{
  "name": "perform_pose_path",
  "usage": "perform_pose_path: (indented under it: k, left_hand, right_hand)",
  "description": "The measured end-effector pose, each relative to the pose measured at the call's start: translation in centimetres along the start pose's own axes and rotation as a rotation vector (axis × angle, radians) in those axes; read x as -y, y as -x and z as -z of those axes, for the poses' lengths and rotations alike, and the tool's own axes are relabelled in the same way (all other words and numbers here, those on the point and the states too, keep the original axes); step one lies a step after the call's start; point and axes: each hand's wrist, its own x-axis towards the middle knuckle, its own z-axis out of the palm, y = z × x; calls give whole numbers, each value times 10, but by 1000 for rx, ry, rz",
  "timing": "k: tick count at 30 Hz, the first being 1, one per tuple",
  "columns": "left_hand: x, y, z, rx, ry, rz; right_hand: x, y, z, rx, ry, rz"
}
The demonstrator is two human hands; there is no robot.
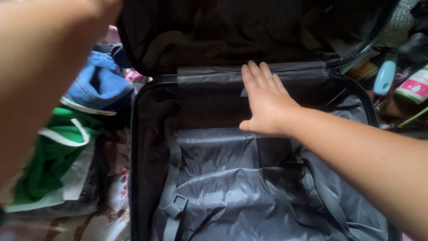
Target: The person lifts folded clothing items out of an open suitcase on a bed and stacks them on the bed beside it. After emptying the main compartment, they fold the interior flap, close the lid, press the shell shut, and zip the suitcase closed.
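Left forearm [40, 76] fills the far-left edge, blurred, reaching up and out of frame; the left hand itself isn't visible, so can't tell how its fingers are set. Below the arm: folded green fabric item with white trim [53, 151] lying on a pale bag, and above it a blue denim cap [98, 82]. Both sit on a floral-patterned surface [111, 214] just left of the case.

Centre: open black hard-shell suitcase [138, 178], lying flat, lid half raised at top of frame. Lower half lined with wrinkled grey nylon, grey strap with plastic buckle [177, 206] at lower left, black strap running diagonally on the right. Lid interior is dark, rumpled fabric.

Right hand [265, 105] rests palm-down at the hinge line, fingers [258, 76] straight and pressed together, thumb out, holding nothing.

Far right: light blue handle [384, 76] and a pink-and-green packet [414, 87], just beside the case.
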Motion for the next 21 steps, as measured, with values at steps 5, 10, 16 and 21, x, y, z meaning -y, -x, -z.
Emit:
perform_pose_path:
  k: [5, 10, 16, 21]
  left_hand:
    - [-3, 7, 12, -125, 135, -188]
    - [-20, 24, 32, -164, 275, -241]
    - [-39, 59, 46, -160, 408, -164]
    - [-38, 83, 57, -142, 232, -58]
  right_hand:
    - [-12, -6, 10, 16, -303, 10]
    - [-13, 11, 46, 22, -1248, -93]
    - [-26, 50, 113, 72, -1797, 571]
    - [-33, 82, 150, 175, -2704, 667]
